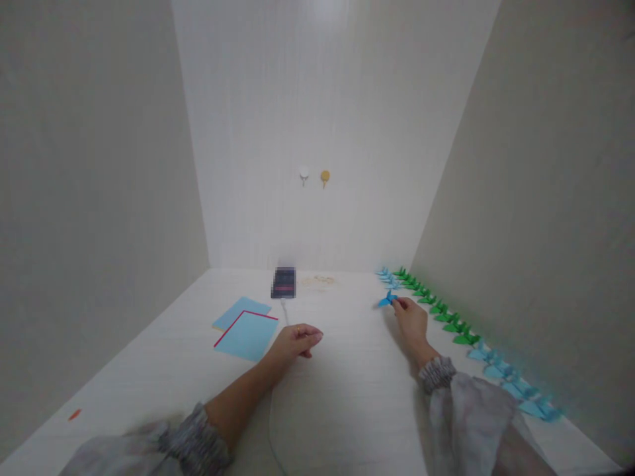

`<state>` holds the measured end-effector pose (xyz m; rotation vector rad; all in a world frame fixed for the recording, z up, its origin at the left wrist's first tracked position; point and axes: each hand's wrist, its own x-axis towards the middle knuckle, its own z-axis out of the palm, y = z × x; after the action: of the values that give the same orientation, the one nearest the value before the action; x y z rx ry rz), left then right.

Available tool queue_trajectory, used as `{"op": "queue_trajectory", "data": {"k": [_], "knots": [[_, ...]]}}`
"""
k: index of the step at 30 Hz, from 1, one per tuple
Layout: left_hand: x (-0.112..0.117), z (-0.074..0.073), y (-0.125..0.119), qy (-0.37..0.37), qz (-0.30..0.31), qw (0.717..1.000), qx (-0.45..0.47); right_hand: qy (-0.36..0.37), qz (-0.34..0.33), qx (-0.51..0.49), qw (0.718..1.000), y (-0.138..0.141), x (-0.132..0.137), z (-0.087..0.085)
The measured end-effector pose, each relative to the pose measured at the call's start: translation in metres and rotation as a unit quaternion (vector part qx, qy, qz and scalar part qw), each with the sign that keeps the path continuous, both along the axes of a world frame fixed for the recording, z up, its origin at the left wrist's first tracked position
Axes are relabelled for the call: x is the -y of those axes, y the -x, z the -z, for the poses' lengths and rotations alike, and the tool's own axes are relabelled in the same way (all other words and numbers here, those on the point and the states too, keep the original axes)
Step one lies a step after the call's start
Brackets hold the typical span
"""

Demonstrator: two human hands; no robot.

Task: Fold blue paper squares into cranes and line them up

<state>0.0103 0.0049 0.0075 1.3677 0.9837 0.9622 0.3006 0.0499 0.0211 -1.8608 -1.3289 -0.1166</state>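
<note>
My right hand pinches a bright blue origami crane by one end, at the near end of a short row of light blue paper cranes. Beside it runs a long line of green paper cranes along the right wall. Over the middle of the table, my left hand is closed, thumb and fingers together, with nothing visible in it. Close to its left lies a light blue sheet of paper with red along two edges, overlapping another blue sheet.
More light blue cranes continue the line at the near right. At the back lies a blurred dark device with a cable running toward me. An orange scrap lies far left. Two hooks hang on the back wall.
</note>
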Motion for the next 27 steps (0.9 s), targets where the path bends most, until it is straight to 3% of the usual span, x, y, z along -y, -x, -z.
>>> {"op": "queue_trajectory", "data": {"k": [4,8,15,27], "knots": [[0.0,0.001,-0.002,-0.005,0.023,0.999,-0.03,0.035,0.096,0.004,0.995,-0.04,-0.016,0.007],[0.0,0.003,-0.003,-0.006,0.034,0.998,-0.05,0.066,0.134,0.005,0.989,-0.048,-0.037,0.012],[-0.002,0.006,-0.004,0.006,0.04,0.996,-0.083,0.106,0.157,0.005,0.982,-0.05,-0.063,0.014],[0.0,0.003,-0.005,0.013,0.042,0.995,-0.095,0.151,0.152,-0.006,0.977,-0.056,-0.077,0.018]]}}
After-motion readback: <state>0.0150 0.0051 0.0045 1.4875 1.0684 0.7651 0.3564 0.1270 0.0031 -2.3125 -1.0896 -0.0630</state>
